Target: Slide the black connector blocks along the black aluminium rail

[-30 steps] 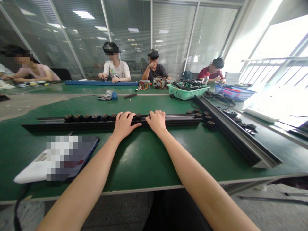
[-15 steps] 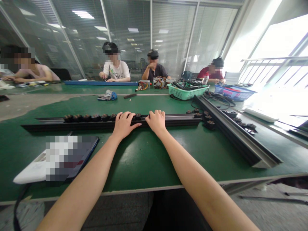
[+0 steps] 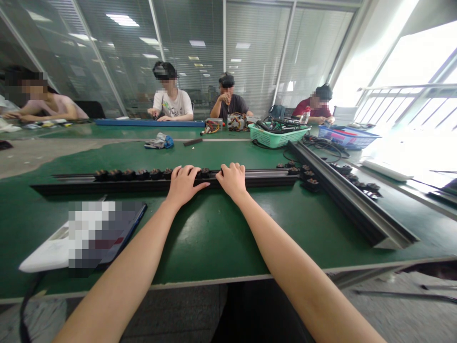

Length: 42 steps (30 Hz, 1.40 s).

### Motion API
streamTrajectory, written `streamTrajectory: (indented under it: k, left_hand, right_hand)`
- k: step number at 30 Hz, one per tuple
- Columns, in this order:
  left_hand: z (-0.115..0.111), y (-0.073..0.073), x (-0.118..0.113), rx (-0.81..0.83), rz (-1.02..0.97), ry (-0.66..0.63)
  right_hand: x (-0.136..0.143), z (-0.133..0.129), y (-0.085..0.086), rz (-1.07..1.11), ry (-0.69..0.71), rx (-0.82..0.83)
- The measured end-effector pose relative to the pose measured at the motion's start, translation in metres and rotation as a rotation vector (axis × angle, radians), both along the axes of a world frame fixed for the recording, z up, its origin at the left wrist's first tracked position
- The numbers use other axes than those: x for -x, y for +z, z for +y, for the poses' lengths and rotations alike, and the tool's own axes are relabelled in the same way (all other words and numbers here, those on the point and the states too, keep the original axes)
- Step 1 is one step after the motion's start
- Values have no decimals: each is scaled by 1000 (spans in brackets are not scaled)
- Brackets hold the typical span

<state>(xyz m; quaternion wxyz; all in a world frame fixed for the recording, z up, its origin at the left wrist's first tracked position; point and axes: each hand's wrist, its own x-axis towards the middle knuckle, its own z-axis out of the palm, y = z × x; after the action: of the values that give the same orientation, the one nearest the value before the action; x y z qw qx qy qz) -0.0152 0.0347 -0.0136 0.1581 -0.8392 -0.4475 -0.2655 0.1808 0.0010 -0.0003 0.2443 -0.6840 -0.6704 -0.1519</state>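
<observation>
A long black metal channel lies crosswise on the green table. Along its left half stands a row of small black parts with copper-coloured tops. My left hand reaches over the channel with fingers curled on it and thumb stretched to the right; its fingertips are hidden behind the rim. One more small black part sits in the channel between my hands. My right hand grips the channel a little further right, its fingers bent over the rim; I cannot tell whether a small part is under them.
A second black channel slants along the right, with loose small black parts beside it. A green basket of cables and a blue basket stand behind. A white device lies front left. Several people sit across the table.
</observation>
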Motion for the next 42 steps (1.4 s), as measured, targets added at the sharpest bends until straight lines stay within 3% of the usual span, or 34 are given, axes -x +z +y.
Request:
streamTrajectory:
  k: [42]
  left_hand:
    - [-2, 1, -1, 17, -9, 6]
  right_hand:
    - [-2, -3, 0, 52, -24, -4]
